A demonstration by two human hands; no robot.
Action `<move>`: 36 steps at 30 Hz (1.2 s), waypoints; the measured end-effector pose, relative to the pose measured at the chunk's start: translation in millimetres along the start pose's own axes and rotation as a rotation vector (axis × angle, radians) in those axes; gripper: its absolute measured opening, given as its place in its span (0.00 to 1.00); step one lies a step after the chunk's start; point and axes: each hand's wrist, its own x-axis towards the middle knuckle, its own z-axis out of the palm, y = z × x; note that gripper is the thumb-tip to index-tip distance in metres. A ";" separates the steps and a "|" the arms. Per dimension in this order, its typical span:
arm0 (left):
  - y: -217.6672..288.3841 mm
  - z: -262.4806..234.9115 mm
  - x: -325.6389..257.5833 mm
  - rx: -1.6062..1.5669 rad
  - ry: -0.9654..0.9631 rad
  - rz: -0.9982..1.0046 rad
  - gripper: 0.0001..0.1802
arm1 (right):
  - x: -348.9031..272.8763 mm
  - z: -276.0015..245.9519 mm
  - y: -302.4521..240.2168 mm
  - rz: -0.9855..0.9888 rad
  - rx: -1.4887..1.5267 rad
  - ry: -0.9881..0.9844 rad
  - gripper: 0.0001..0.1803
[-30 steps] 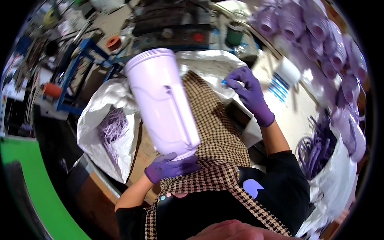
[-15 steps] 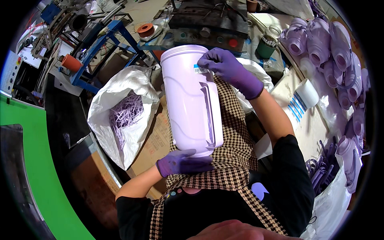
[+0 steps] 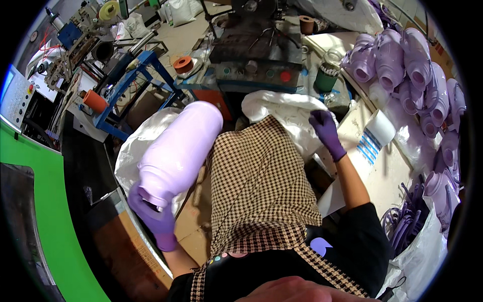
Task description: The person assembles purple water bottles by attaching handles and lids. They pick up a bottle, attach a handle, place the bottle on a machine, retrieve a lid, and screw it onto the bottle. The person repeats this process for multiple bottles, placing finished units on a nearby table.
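Observation:
A lilac plastic jug (image 3: 182, 146) lies tilted in the air at my left, its wide end up and away from me. My left hand (image 3: 153, 214) is wrapped around its narrow neck end, with the thumb and fingers on either side. The jug's handle and label side are turned out of sight. Apart from it, my right hand (image 3: 326, 133) has its fingers curled in and shows nothing in them. It hovers by the rim of a white sack (image 3: 282, 100), left of a roll of blue-and-white labels (image 3: 381, 126).
Several lilac jugs (image 3: 390, 60) are piled at the right, above a bunch of purple handles (image 3: 405, 221). A white sack (image 3: 133, 143) is partly behind the held jug. Ahead stands a dark machine (image 3: 256, 55) with buttons; a green machine panel (image 3: 60, 211) lines the left.
The jug has swung from upright before me to tilted at my left, held by my left hand alone. My right hand has left its label and moved right and down.

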 end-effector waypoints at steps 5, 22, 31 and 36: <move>-30.7 35.4 32.5 -1.204 -0.019 -0.726 0.36 | -12.7 0.3 17.8 -0.093 0.074 -0.024 0.11; 254.9 316.8 296.6 -1.319 -0.338 -0.468 0.32 | -25.7 1.3 1.0 -0.171 -0.414 -0.235 0.17; 201.5 361.3 315.3 -0.276 0.212 0.745 0.49 | -26.8 -1.9 5.9 -0.138 -0.478 -0.223 0.18; 187.3 356.3 334.7 -0.055 0.093 0.831 0.46 | -27.9 -1.0 12.7 -0.166 -0.507 -0.216 0.20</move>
